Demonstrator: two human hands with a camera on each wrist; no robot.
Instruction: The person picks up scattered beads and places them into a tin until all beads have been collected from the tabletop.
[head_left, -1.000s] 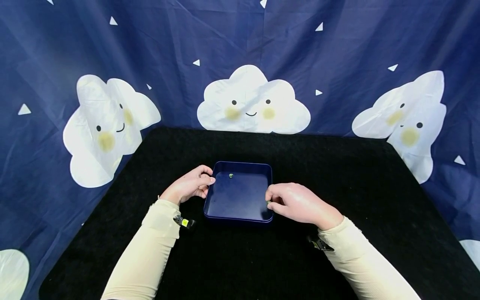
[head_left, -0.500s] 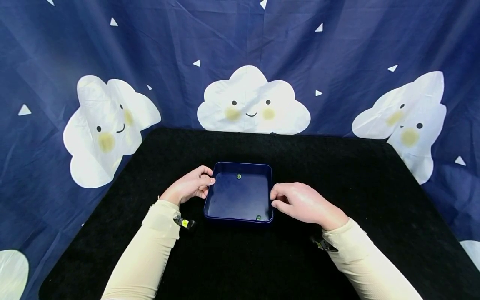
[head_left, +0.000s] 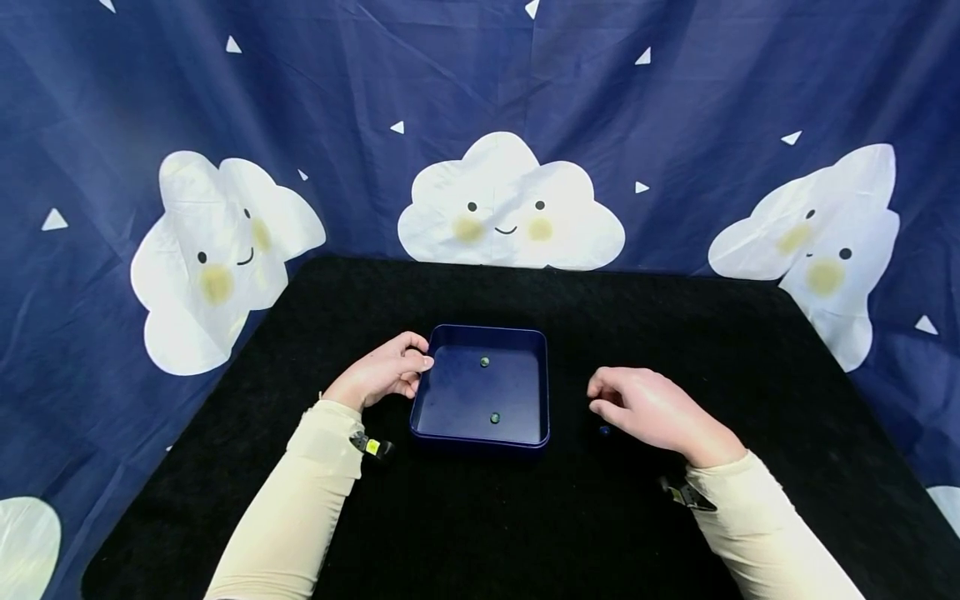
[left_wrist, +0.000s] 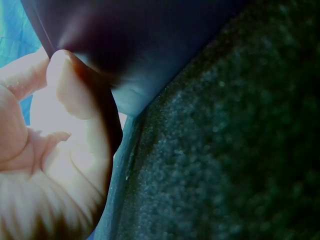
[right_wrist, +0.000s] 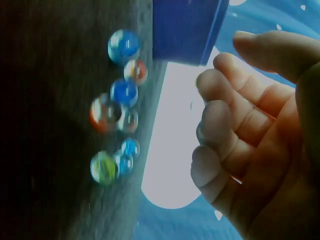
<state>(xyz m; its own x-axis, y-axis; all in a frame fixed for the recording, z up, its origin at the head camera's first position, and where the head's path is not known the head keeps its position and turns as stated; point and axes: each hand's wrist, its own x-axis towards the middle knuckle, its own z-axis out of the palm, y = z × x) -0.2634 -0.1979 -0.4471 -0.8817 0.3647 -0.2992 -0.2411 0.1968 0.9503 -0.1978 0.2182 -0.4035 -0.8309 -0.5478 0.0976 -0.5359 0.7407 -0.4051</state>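
Observation:
A dark blue rectangular tray (head_left: 457,392) lies on the black cloth. My left hand (head_left: 382,368) grips its left wall, with the thumb at the rim; in the left wrist view that thumb (left_wrist: 75,85) presses the tray wall (left_wrist: 145,60). Inside the tray are two greenish glass marbles, one marble (head_left: 484,362) towards the back and another marble (head_left: 495,417) near the front. To the right of the tray hovers my right hand (head_left: 652,408), fingers loosely bent, nothing seen between them. A dark blue marble (head_left: 604,430) shows below its thumb, other marbles being hidden by the hand.
In the right wrist view several marbles lie clustered on the cloth, among them a blue marble (right_wrist: 124,93), an orange-white marble (right_wrist: 104,113) and a yellow-green marble (right_wrist: 103,168). A blue curtain (head_left: 345,100) with white clouds stands behind the black table surface (head_left: 660,317).
My right hand let a green marble go into the tray and moved right, away from the rim. That marble rolled left; the other one shifted right. My left hand stayed in place.

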